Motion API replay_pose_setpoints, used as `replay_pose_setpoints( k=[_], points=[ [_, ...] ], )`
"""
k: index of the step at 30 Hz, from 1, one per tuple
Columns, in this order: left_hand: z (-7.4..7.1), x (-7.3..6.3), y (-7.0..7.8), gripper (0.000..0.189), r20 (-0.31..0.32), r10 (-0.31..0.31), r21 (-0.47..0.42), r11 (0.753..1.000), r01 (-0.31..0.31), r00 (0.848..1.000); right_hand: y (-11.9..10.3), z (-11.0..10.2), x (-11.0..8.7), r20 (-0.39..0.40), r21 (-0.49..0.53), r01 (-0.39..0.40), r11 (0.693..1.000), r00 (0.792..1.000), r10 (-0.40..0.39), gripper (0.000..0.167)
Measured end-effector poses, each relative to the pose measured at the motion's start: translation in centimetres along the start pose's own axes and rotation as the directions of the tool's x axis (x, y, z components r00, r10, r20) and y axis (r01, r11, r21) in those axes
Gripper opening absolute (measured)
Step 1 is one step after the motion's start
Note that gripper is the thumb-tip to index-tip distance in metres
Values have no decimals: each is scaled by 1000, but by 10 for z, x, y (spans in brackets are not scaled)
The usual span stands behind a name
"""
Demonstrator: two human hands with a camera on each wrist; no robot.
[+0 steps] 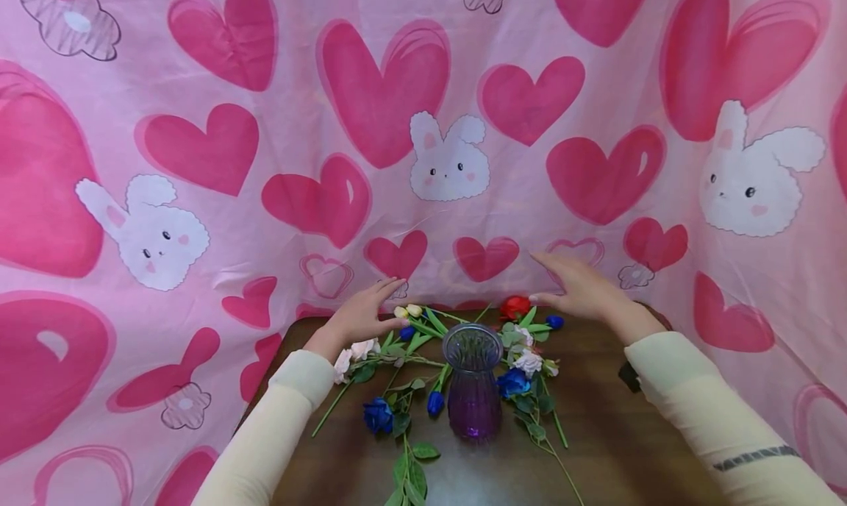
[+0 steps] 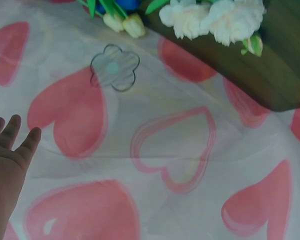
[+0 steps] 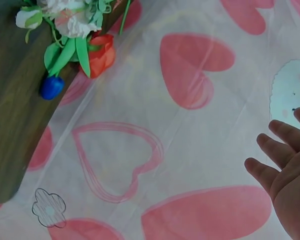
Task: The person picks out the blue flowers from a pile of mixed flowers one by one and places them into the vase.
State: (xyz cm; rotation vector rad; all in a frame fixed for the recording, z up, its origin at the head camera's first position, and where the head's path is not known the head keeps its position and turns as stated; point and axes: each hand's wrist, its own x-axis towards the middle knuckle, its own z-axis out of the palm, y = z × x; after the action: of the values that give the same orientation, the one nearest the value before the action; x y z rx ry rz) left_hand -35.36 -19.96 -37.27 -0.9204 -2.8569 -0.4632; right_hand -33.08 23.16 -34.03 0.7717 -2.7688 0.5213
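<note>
The left hand (image 1: 360, 313) is at the far left edge of the worktop (image 1: 595, 447), fingers extended and gripping nothing, its thumb near the cream tulips (image 1: 408, 311); contact cannot be told. Below it lie pale pink blooms (image 1: 360, 350), then a blue rose (image 1: 379, 415) with a long leafy stem. These look like artificial flowers, so they should be light, with springy stems and soft heads that crush easily; the bare stem below the leaves is the place to pinch.

In the middle the ribbed vase (image 1: 473, 396) stands upright, clear above and purple towards its base. It is probably glass or hard plastic: rigid, smooth, perhaps slippery and breakable. The narrow neck under the flared rim gives the surest hold.

To its right lie another blue rose (image 1: 514, 382), whitish blooms (image 1: 528, 362) and a red flower (image 1: 515, 307). The right hand (image 1: 589, 289), well apart from the left, has fingers spread and holds nothing; whether its thumb touches the red flower cannot be told.
</note>
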Motion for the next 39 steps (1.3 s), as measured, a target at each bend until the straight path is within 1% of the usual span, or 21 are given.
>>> replay_pose_setpoints(
  k=[7, 11, 15, 18, 20, 24, 28, 32, 35, 37, 39],
  points=[
    [20, -14, 2, 84, -12, 10, -29, 1000, -11, 1000, 1, 8, -18, -21, 30, 11, 999, 1000, -10, 86],
    [29, -22, 3, 82, -30, 20, -69, 997, -22, 999, 1, 15, -25, -52, 54, 22, 998, 998, -19, 85],
    [38, -28, 7, 82, -49, 34, -130, 991, -40, 998, -1, 23, -35, -69, 87, 10, 996, 998, -4, 85],
    [46, -32, 12, 83, -32, 18, -165, 986, -23, 999, -3, 28, -41, -70, 114, 1, 993, 998, 7, 84],
    [53, -35, 17, 83, -7, -8, -178, 984, 7, 1000, -4, 31, -45, -77, 128, 5, 992, 997, 5, 83],
    [66, -41, 25, 83, 24, -46, -264, 963, 50, 999, -6, 39, -52, -96, 157, 7, 988, 995, 8, 80],
    [79, -44, 32, 85, 15, -43, -358, 932, 45, 999, -7, 47, -60, -118, 175, -3, 985, 993, 24, 77],
    [94, -43, 38, 86, -3, -26, -386, 922, 23, 1000, -7, 56, -69, -143, 180, -18, 983, 989, 44, 76],
    [104, -42, 43, 87, -5, -38, -409, 912, 33, 999, -7, 63, -75, -155, 181, -27, 983, 986, 56, 75],
    [109, -41, 48, 87, -2, -46, -438, 898, 40, 999, -7, 67, -79, -156, 186, -34, 982, 986, 63, 74],
    [114, -40, 52, 86, -3, -42, -466, 884, 36, 999, -7, 71, -83, -157, 199, -44, 979, 985, 76, 73]
  ],
)
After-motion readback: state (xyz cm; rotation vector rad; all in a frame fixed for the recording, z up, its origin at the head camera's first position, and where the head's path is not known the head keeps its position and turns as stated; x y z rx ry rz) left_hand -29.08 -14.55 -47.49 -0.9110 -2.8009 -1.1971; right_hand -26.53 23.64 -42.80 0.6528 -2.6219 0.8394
